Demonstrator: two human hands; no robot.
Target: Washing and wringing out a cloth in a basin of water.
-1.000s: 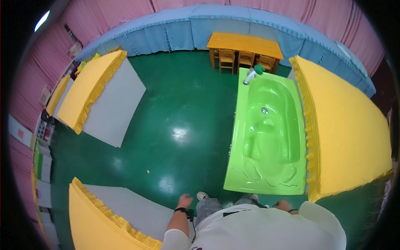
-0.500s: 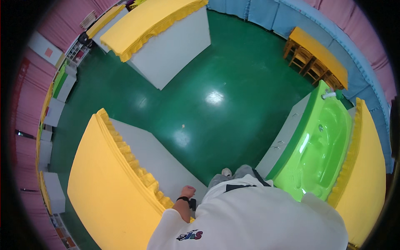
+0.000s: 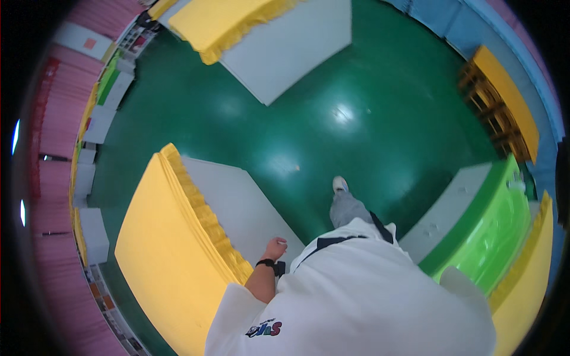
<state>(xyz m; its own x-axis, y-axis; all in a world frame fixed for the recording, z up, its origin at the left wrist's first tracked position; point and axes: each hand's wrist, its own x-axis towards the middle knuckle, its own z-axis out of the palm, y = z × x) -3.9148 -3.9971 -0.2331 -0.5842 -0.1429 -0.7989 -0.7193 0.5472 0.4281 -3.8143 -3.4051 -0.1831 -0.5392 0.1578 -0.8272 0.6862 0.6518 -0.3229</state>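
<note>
My left hand (image 3: 275, 247) hangs at my side, a dark band round the wrist. Its fingers are curled in; a small pale spot shows by them, too small to name. Nearest to it is the grey-white side panel (image 3: 240, 196) of a counter topped with a ruffled yellow cloth (image 3: 169, 237). The hand is close to this counter; whether it touches cannot be seen. My right hand is out of view, with only my white right sleeve (image 3: 466, 291) showing. One of my feet, in a light shoe (image 3: 340, 183), is out ahead on the green floor.
To my right stands a bright green sink unit (image 3: 499, 225) with grey doors, a yellow-covered surface (image 3: 525, 285) beyond it. A wooden table (image 3: 504, 95) with small chairs is at the far right. Ahead is another yellow-covered counter (image 3: 297, 53). Low cabinets (image 3: 92, 234) line the left wall.
I have stepped forward, one foot now further ahead. The green sink has slid toward the right and lower edge of view, and the counters have shifted. My left hand stays curled beside the near counter.
</note>
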